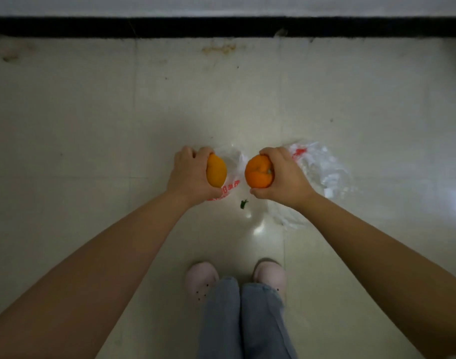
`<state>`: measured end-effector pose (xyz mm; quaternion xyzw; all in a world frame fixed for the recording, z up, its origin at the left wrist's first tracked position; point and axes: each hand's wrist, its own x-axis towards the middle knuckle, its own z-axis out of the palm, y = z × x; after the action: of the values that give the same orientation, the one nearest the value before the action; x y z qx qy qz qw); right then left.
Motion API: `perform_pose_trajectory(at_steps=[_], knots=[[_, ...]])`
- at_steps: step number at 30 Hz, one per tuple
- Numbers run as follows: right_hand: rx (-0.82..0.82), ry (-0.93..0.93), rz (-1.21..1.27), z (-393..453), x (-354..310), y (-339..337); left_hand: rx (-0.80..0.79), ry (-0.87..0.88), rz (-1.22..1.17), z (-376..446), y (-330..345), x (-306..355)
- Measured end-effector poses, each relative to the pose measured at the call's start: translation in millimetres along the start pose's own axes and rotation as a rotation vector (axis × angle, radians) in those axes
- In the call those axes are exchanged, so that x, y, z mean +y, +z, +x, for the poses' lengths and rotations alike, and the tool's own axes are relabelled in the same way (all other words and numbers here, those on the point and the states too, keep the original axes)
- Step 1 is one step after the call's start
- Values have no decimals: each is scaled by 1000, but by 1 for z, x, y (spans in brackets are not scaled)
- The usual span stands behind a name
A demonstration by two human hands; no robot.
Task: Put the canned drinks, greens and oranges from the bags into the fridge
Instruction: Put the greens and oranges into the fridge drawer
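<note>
Nearest you, your slippers [201, 279] stand on the pale floor [92, 112]. Farther out, your left hand [189, 174] is closed around one orange [216, 171] and your right hand [284, 177] around another orange [258, 171], above two plastic bags [317, 167] lying on the floor. Far away runs a black baseboard [221, 26].

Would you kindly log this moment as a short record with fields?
left hand: grips left orange
right hand: grips right orange
bags: left bag and right bag, both lying on floor
debris: green scrap between bags
fridge: not in view
</note>
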<state>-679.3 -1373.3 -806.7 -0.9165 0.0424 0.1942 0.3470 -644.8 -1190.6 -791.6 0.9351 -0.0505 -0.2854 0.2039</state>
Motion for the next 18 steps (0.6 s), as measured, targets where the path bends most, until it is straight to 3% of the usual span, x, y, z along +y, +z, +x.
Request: perform_pose_trajectory(at_steps=[8,13,18], knots=[[229,3,108,-106,-101,-185,0,228,133,-102,-158,156],[553,-46,68,-181,-141,-281,143,487,247,-145,-235,249],[820,32,21,-273,-157,-339,141,731,391,-198,-267,330]])
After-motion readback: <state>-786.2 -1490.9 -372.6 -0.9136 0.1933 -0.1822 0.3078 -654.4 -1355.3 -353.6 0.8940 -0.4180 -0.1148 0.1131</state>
